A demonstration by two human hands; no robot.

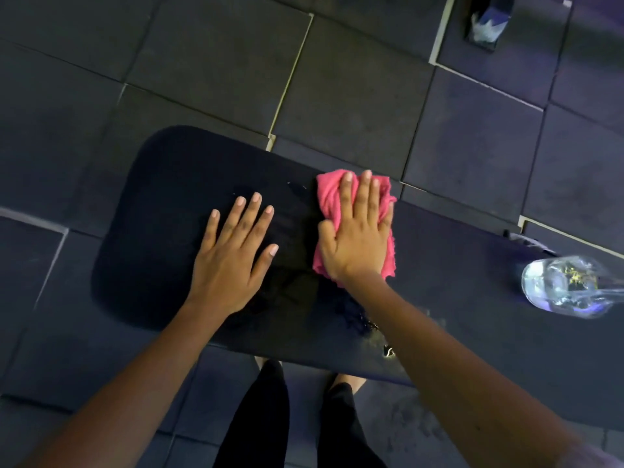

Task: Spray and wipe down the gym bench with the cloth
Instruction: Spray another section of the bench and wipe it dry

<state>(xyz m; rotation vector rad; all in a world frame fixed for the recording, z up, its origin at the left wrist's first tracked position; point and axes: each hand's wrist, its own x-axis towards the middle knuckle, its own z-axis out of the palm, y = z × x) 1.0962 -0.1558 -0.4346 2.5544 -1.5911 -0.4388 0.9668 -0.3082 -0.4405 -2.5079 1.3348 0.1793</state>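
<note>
- My right hand (pixel 358 238): flat, fingers spread, pressing pink cloth (pixel 329 201) onto bench (pixel 152 231) middle.
- My left hand (pixel 233 255): open, empty, bracing left of it.
- Spray bottle (pixel 567 285): set down, far right.
- Status: sprayed, I judge; wiping under way, wet streaks remain.

floor (pixel 354 106) — dark square rubber tiles, pale seams | light — dim, purplish at right

Black gym bench (pixel 152 231), pink cloth (pixel 329 201), clear bottle (pixel 567 288), both hands flat

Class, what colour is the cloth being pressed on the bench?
Pink; the cloth shows in the head view, under the right hand.
</note>
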